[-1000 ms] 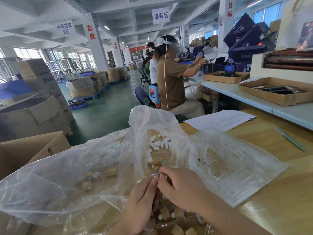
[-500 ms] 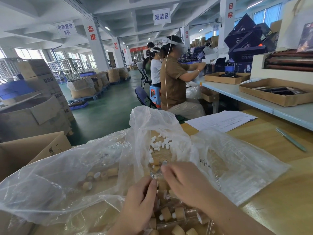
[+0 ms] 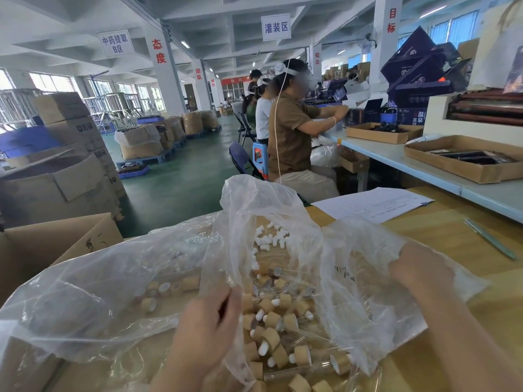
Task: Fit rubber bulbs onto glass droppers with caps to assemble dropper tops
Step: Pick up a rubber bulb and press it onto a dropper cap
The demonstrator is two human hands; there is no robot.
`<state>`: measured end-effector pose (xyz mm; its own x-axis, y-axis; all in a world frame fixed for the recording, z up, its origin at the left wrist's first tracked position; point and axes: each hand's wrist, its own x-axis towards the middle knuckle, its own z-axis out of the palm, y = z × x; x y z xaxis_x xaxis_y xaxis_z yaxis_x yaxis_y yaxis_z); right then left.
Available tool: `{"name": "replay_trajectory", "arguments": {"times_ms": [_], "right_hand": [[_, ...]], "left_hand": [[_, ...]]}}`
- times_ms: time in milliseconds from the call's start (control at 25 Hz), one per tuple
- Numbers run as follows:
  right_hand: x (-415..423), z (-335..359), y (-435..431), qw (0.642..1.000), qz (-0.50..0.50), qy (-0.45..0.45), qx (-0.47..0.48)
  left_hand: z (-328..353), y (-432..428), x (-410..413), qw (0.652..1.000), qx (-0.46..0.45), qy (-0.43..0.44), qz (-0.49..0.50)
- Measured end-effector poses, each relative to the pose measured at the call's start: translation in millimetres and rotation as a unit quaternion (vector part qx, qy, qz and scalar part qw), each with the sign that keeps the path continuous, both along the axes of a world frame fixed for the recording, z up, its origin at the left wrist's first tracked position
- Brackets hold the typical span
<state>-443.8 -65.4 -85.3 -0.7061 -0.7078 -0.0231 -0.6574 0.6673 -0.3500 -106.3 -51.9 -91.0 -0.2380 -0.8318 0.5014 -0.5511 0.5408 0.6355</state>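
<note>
Both at plastic bag [image 3: 246, 222]: left grip [image 3: 209, 329] pinching it; right grip [image 3: 421, 271] covered, cannot tell.

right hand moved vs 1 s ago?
Yes. The right hand has swung rightward, away from the left hand and the cap pile, across the plastic bag toward the pen.

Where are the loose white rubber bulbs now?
In the head view, the white rubber bulbs lie near the centre, inside the clear plastic bag, beyond the tan caps, left of the paper sheet.
</note>
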Motion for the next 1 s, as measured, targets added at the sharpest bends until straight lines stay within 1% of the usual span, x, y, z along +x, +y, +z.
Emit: {"name": "replay_trajectory", "arguments": {"times_ms": [40,80,120,160,200,240,280,320,360,400,480,520,560,600,680,720,800,840,880,920,960,1000], "right_hand": [[1.1,-3.4,-1.6,1.000,0.007,-0.001,0.025],[3.7,-7.3,-3.1,0.999,0.021,0.009,0.039],[7.1,-10.9,-3.9,0.998,0.038,0.022,0.042],[10.0,-13.5,-4.3,0.997,0.054,0.032,0.037],[12.6,-14.7,-4.8,0.996,0.070,0.040,0.029],[14.7,-14.9,-5.3,0.995,0.085,0.047,0.025],[16.4,-15.5,-5.2,0.993,0.097,0.054,0.027],[18.7,-16.5,-5.6,0.992,0.108,0.062,0.032],[21.2,-18.4,-5.7,0.990,0.117,0.069,0.036],[23.6,-19.4,-5.4,0.989,0.122,0.073,0.034],[26.1,-19.7,-4.5,0.989,0.128,0.075,0.028],[26.2,-19.8,-4.3,0.988,0.133,0.077,0.026],[26.7,-20.3,-4.5,0.987,0.140,0.079,0.025],[27.4,-21.1,-4.8,0.986,0.145,0.078,0.024],[27.3,-23.0,-5.7,0.986,0.150,0.076,0.019],[26.8,-23.1,-6.0,0.986,0.150,0.074,0.017],[26.6,-22.4,-6.7,0.985,0.156,0.065,0.012],[27.3,-21.9,-7.1,0.985,0.163,0.058,0.005],[28.7,-21.4,-7.7,0.984,0.170,0.053,-0.007],[30.3,-20.8,-8.2,0.982,0.178,0.055,-0.026],[31.4,-20.3,-8.3,0.980,0.183,0.064,-0.051],[31.7,-19.5,-8.4,0.977,0.188,0.070,-0.074]], "left_hand": [[3.1,-4.5,9.5,0.999,0.024,0.006,0.025],[6.8,-8.1,20.8,0.997,0.070,0.016,0.032],[11.4,-9.2,32.8,0.990,0.136,0.028,0.020],[15.5,-9.1,43.4,0.976,0.214,0.034,0.000],[19.0,-7.9,51.6,0.957,0.289,0.022,-0.017],[20.0,-6.5,57.8,0.935,0.353,-0.014,-0.027],[19.1,-5.1,61.4,0.919,0.386,-0.074,-0.020],[16.7,-5.8,63.5,0.910,0.394,-0.131,0.000],[14.0,-8.3,64.7,0.910,0.379,-0.164,0.037],[10.8,-12.6,66.0,0.916,0.348,-0.179,0.087],[8.2,-20.3,66.0,0.920,0.252,-0.230,0.192],[5.9,-22.2,66.3,0.921,0.202,-0.254,0.214],[1.3,-24.9,67.0,0.926,0.168,-0.260,0.218],[-4.5,-28.0,68.7,0.927,0.163,-0.270,0.204],[-16.5,-35.3,74.0,0.908,0.163,-0.347,0.167],[-21.1,-38.2,76.4,0.904,0.160,-0.362,0.163],[-21.8,-34.8,75.5,0.887,0.195,-0.352,0.224],[-23.7,-35.3,77.5,0.900,0.165,-0.319,0.247],[-29.8,-37.0,78.6,0.910,0.108,-0.304,0.259],[-31.8,-43.0,80.1,0.914,0.138,-0.283,0.255],[-37.3,-51.8,82.5,0.913,0.161,-0.254,0.275],[-42.5,-63.9,86.2,0.916,0.221,-0.196,0.270]]}}
